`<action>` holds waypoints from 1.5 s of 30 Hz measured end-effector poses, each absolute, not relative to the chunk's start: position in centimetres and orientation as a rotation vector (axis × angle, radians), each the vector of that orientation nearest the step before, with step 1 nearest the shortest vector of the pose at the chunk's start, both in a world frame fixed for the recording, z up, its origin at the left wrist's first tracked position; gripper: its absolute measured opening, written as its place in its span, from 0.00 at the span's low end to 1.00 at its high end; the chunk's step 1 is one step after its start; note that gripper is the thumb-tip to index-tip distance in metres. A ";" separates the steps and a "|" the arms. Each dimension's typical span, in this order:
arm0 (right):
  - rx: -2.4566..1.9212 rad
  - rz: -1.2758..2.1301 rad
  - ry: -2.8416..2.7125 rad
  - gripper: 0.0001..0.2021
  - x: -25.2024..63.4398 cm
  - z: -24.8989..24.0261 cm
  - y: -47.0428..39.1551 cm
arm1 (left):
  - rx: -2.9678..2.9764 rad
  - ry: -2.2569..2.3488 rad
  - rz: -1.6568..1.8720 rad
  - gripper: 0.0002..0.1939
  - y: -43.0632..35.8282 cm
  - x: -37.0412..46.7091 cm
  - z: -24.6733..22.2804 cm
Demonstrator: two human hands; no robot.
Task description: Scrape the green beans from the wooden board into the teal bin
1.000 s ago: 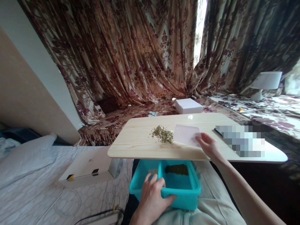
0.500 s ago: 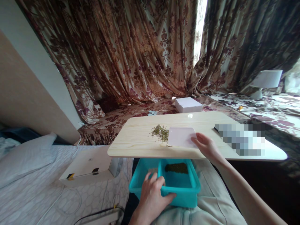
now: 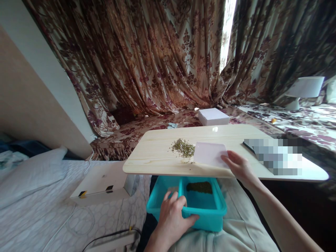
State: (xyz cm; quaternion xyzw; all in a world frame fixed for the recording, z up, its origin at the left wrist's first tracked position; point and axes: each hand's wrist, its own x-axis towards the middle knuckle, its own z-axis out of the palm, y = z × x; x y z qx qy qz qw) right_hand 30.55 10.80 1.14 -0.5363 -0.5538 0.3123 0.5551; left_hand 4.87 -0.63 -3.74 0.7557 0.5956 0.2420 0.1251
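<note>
My right hand pinches the right edge of a thin, whitish plastic sheet over the wooden tabletop. Just left of the sheet lies a loose heap of small green-brown dried bits, with a few scattered toward the front edge. Below that edge, a turquoise two-compartment bin rests on my lap. My left hand grips its near rim by the divider, fingers inside and thumb outside. Dark green material lies in the right compartment; something pale is partly visible in the left one.
A pixelated flat object lies on the tabletop's right side. Behind the table sits a white box. A larger white box is on the bed at left, with a cable nearer me. A lamp stands at far right.
The plastic sheet in my right hand has moved slightly right, away from the heap, uncovering more of its right side. My left hand keeps its hold on the bin. The view has shifted slightly.
</note>
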 end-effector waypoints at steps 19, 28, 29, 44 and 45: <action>-1.240 0.762 -1.340 0.13 29.9 1.0 11.2 | 2.216 1.740 0.716 0.16 -0.6 4.9 -3.8; -1.228 0.784 -1.329 0.11 29.4 1.6 10.7 | 2.220 1.728 0.715 0.16 -0.6 4.7 -4.0; -1.221 0.789 -1.328 0.11 29.3 1.6 10.7 | 2.218 1.730 0.715 0.16 -0.6 4.7 -4.0; -1.265 0.717 -1.402 0.10 29.9 1.7 10.1 | 2.186 1.743 0.689 0.16 -0.7 4.7 -4.0; -1.270 0.719 -1.406 0.10 29.9 1.7 10.1 | 2.183 1.745 0.687 0.16 -0.7 4.7 -3.9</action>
